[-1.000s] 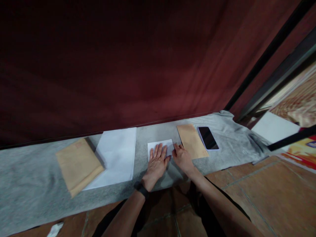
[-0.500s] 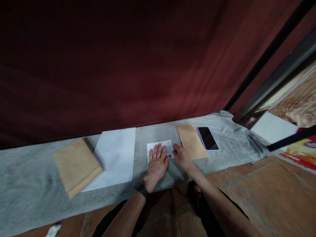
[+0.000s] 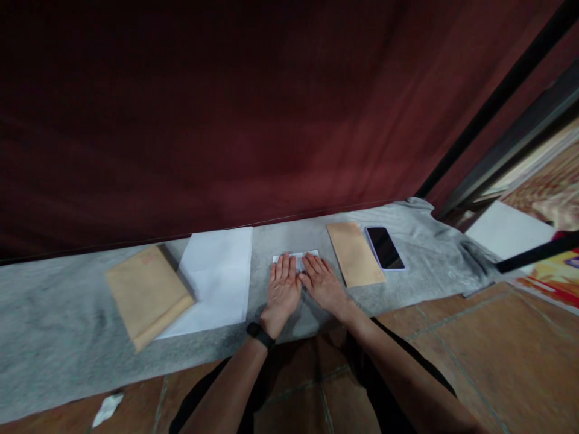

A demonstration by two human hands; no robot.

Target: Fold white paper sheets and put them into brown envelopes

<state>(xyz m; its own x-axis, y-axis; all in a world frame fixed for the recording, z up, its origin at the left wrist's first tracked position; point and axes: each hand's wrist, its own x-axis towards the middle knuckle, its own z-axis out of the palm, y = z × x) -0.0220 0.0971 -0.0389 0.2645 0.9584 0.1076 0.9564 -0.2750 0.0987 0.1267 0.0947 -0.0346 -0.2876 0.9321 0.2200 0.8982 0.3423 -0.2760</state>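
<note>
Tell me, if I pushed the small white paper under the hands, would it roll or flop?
It probably wouldn't roll, since the paper lies flat on the cloth. It looks thin, so it's likely light and a bit bendy if lifted. With the left hand and right hand resting on top, it likely wouldn't slide easily.

1. Left hand, right hand: bare.
2. Forearms: bare as far as visible.
3. Band, left wrist: black strap, small dark face.
4. Trousers: near-black; finer detail lost in shadow.
</note>
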